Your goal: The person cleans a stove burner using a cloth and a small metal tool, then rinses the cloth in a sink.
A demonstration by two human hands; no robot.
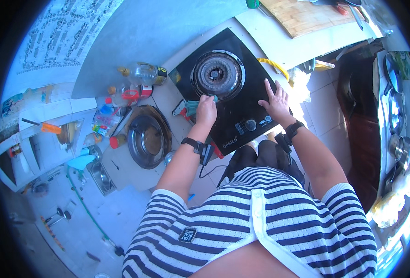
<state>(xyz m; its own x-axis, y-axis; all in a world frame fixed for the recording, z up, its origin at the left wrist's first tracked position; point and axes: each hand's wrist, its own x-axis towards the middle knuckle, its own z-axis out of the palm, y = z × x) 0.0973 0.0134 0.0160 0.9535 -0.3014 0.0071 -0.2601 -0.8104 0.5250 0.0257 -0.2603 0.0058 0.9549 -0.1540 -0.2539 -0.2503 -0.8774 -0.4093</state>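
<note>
A black glass gas cooktop point(222, 121) lies before me, with one round burner point(216, 73) that looks stained and dull. My left hand point(206, 110) is at the burner's near rim, its fingers closed on a small teal cloth or pad point(214, 98) that mostly hides under them. My right hand point(277, 100) rests with spread fingers on the right side of the glass, holding nothing. The control knob point(250, 125) sits on the panel between my arms. Just left of my left hand, a teal cloth point(191, 108) and a red-and-white tool point(180, 108) lie at the cooktop's edge.
Bottles point(146, 74) and a dark metal basin point(146, 137) stand on the left counter. A yellow corrugated hose point(274, 64) runs by the cooktop's right edge. A wooden cutting board point(309, 19) lies at the back right. Pots point(396, 146) line the far-right shelf.
</note>
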